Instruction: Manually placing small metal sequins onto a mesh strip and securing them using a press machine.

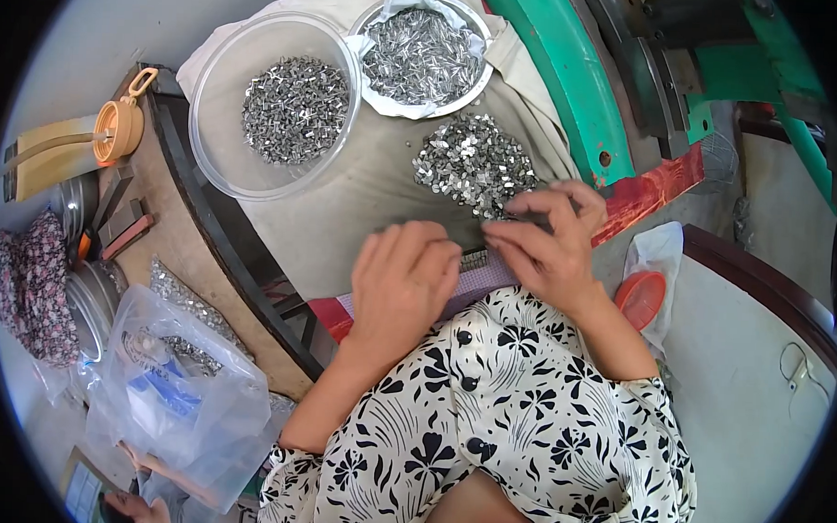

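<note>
My left hand (404, 279) is closed, its fingers curled together over the near edge of the cloth; whatever it may hold is hidden. Thumb and forefinger of my right hand (553, 248) are pinched, beside a loose pile of small shiny metal pieces (473, 162). Anything between those fingertips is too small to make out. A narrow ridged metal strip (474, 260) shows between my hands, next to a purple checked cloth (468, 295). Beyond them stand a clear round plastic tub (216, 116) of small metal pieces and a white bowl (485, 79) of slender, pin-like metal parts.
A green machine frame (559, 64) rises at the far right. On the left, a wooden table (184, 244) holds an orange cup-like holder (119, 131) and tools. A clear plastic bag (183, 410) hangs near it. A red round lid (640, 299) lies at right.
</note>
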Action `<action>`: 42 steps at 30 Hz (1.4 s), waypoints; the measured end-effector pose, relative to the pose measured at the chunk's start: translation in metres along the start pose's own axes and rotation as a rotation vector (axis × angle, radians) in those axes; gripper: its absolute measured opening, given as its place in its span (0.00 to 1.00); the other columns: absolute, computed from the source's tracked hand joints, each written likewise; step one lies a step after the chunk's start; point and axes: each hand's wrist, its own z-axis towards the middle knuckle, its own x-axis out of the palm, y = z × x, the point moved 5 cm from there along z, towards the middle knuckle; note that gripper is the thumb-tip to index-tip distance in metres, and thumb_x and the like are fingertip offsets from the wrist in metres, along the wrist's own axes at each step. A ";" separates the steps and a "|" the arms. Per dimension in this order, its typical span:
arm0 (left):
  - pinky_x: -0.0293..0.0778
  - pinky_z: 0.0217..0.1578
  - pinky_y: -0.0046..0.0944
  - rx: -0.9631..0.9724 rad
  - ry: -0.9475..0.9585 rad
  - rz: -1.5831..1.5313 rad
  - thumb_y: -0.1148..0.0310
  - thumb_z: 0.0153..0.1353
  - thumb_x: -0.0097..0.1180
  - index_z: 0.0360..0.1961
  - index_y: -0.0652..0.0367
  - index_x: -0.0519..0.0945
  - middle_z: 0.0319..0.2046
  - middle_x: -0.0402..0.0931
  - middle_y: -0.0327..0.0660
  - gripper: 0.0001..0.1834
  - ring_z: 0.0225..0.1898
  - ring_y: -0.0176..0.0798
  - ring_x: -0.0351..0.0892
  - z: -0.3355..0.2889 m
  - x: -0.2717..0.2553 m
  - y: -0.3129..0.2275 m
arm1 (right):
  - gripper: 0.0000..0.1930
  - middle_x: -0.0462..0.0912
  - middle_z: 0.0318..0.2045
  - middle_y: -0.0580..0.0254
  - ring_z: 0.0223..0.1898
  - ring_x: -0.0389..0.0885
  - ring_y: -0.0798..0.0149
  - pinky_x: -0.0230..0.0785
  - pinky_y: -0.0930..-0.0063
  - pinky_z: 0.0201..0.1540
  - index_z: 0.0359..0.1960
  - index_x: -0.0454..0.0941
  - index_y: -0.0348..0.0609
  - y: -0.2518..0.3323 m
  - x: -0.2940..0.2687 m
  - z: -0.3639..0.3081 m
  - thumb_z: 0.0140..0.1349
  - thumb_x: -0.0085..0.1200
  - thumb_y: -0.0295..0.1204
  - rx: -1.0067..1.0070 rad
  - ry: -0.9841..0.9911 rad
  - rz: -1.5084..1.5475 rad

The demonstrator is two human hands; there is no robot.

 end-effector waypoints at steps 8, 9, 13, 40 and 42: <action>0.71 0.41 0.44 -0.107 0.060 -0.031 0.77 0.50 0.65 0.34 0.59 0.82 0.37 0.75 0.40 0.09 0.40 0.46 0.76 0.018 -0.009 0.027 | 0.09 0.79 0.43 0.78 0.54 0.69 0.59 0.52 0.60 0.53 0.28 0.84 0.55 0.008 0.018 0.042 0.44 0.69 0.32 -0.099 0.059 -0.103; 0.71 0.41 0.44 -0.109 0.060 -0.029 0.77 0.50 0.65 0.34 0.59 0.82 0.37 0.75 0.40 0.09 0.40 0.46 0.76 0.019 -0.011 0.030 | 0.09 0.79 0.44 0.78 0.54 0.69 0.60 0.52 0.60 0.53 0.28 0.83 0.54 0.009 0.019 0.043 0.43 0.69 0.32 -0.112 0.081 -0.122; 0.72 0.41 0.44 -0.114 0.136 -0.114 0.76 0.50 0.66 0.32 0.59 0.82 0.36 0.73 0.40 0.07 0.40 0.46 0.75 0.023 -0.009 0.035 | 0.10 0.79 0.45 0.78 0.55 0.68 0.61 0.53 0.60 0.53 0.27 0.83 0.53 0.015 0.019 0.043 0.42 0.69 0.31 -0.194 0.043 -0.120; 0.66 0.34 0.41 0.126 0.024 -0.028 0.69 0.48 0.70 0.31 0.55 0.81 0.35 0.75 0.37 0.10 0.34 0.43 0.75 -0.005 0.012 -0.006 | 0.08 0.79 0.46 0.77 0.57 0.68 0.57 0.53 0.57 0.55 0.29 0.85 0.53 0.010 0.018 0.049 0.45 0.69 0.32 -0.130 0.185 -0.039; 0.66 0.35 0.41 0.133 0.002 -0.017 0.69 0.48 0.70 0.32 0.55 0.81 0.35 0.75 0.37 0.10 0.34 0.42 0.75 -0.005 0.014 -0.006 | 0.08 0.79 0.47 0.77 0.57 0.68 0.57 0.53 0.57 0.55 0.29 0.85 0.53 0.008 0.019 0.048 0.45 0.69 0.32 -0.109 0.196 0.006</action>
